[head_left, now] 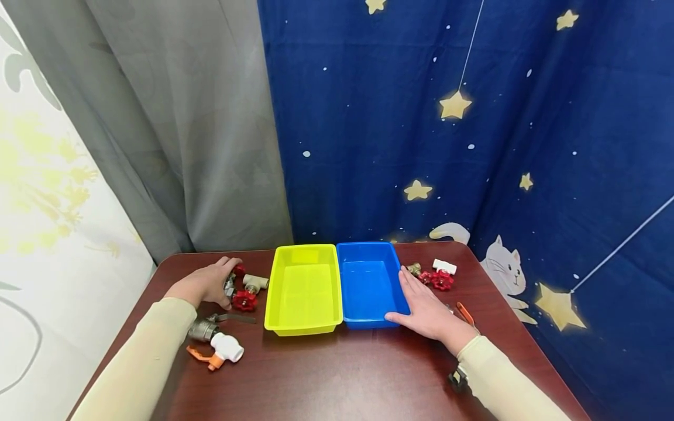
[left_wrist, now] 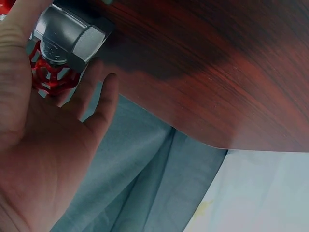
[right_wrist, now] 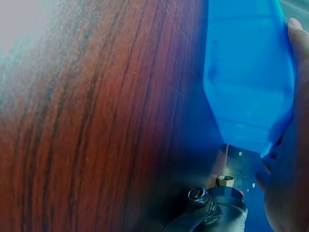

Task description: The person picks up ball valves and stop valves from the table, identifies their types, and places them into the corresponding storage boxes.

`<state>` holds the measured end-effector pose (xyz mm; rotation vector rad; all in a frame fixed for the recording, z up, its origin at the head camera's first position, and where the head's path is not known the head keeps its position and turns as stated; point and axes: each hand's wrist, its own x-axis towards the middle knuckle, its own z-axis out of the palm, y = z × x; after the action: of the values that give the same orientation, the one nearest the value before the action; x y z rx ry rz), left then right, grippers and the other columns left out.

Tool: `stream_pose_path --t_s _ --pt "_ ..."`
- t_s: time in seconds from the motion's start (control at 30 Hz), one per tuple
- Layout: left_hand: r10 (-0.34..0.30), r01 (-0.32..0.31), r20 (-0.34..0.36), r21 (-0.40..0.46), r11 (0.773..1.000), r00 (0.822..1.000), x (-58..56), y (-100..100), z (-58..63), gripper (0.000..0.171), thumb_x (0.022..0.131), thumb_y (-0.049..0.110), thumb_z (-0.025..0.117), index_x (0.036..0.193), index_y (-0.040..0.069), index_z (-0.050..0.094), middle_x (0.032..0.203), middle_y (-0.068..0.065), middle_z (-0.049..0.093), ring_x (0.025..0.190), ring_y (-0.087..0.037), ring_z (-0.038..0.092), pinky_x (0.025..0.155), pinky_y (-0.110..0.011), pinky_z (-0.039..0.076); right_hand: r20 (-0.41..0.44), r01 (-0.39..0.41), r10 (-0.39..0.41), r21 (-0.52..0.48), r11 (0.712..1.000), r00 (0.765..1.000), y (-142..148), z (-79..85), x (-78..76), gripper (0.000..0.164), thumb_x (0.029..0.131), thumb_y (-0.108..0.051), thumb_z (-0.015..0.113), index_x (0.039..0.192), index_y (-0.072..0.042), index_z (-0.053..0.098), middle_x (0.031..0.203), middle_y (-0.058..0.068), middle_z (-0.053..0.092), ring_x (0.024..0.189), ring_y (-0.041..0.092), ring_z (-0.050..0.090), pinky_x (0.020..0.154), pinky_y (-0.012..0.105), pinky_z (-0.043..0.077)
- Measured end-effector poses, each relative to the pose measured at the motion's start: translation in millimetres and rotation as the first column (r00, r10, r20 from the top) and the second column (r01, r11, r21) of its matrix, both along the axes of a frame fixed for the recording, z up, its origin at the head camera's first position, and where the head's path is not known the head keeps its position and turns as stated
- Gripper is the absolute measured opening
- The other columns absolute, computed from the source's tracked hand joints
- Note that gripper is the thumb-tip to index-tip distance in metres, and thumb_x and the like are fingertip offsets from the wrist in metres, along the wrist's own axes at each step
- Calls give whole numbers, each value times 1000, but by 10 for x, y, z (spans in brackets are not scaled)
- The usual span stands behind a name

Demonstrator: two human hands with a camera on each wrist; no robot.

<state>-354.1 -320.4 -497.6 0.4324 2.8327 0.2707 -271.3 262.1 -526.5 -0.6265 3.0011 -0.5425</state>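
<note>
At the left side of the table, my left hand (head_left: 210, 283) arches over a metal valve (left_wrist: 72, 38), thumb on one side and fingers on the other. Its red handwheel (left_wrist: 53, 77) shows between the thumb and fingers in the left wrist view. Close to the fingertips lie a second red handwheel (head_left: 244, 301) and a beige tee fitting (head_left: 256, 282). My right hand (head_left: 426, 307) rests on the right side of the blue tray (head_left: 365, 286), fingers straight along its edge and thumb at the near corner.
A yellow tray (head_left: 302, 286) adjoins the blue one. Nearer on the left lie a metal lever valve (head_left: 202, 330) and a white valve (head_left: 227, 348) with an orange handle. Right of the trays are a red-wheeled valve (head_left: 442, 279), a white tee (head_left: 444, 266) and an orange handle (head_left: 466, 314).
</note>
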Motion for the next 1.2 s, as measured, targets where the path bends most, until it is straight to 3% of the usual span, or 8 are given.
stream_pose_path --t_s 0.3,0.53,0.8,1.0,1.2 --pt "1 -1 -10 18 1000 1000 -49 -29 -63 121 65 30 110 161 6 39 149 -24 48 120 -40 62 103 -64 54 0 -2 2 5 1000 1000 -2 2 -3 116 100 -70 69 178 -6 12 185 13 11 168 42 16 127 71 24" --pt "-34 35 -83 9 999 996 -74 -44 -134 110 68 34 107 154 4 44 141 -23 54 113 -39 65 101 -63 55 7 -2 2 0 1000 1000 -2 11 0 116 100 -70 69 178 -7 11 185 13 11 168 42 17 127 71 24" --pt "-46 47 -164 2 999 985 -74 -42 -173 105 64 34 107 143 -2 48 130 -25 56 112 -43 64 99 -62 55 7 1 -1 -6 1000 1000 -3 2 2 116 100 -68 70 178 -7 11 185 13 11 168 43 17 127 71 24" --pt "-36 36 -162 -4 999 986 -55 -50 -177 107 64 36 106 143 -5 46 134 -33 54 120 -50 61 102 -65 53 1 0 0 -10 1000 1000 0 -3 5 116 99 -70 69 178 -6 12 185 14 12 168 43 18 127 71 24" --pt "-19 18 -151 -9 1000 988 -34 -34 -166 108 66 35 105 146 -6 45 131 -32 54 115 -47 62 99 -63 55 2 0 0 -13 1000 1000 -3 1 9 116 99 -69 69 178 -5 13 185 14 13 168 44 18 127 71 24"
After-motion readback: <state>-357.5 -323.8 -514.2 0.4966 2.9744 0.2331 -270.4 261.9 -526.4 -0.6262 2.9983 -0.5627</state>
